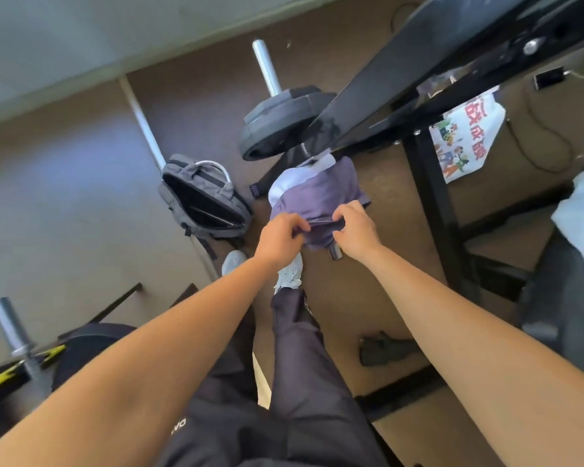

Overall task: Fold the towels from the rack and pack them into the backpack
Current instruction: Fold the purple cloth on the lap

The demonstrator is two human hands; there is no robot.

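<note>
Left hand (pixel 281 234) and right hand (pixel 355 230) both pinch the near edge of the purple cloth towel (pixel 321 193) — draped over a rack bar, evidently for lifting off — right of the open grey fabric backpack (pixel 201 197).

Brown floor (pixel 368 298) throughout; grey wall (pixel 81 38) far left. Pale strip (pixel 142 119) runs along floor, left of centre. Black weight plates (pixel 277 126) on chrome bar sleeve (pixel 266 67), far centre. Second chrome sleeve (pixel 9 326) near left, black plate (pixel 91 348) just beside, yellow-black part (pixel 11 375) below it. Small dark device (pixel 548 78) with cable, far right. Dark crumpled object (pixel 381 348) on floor near right, kind unclear.
</note>
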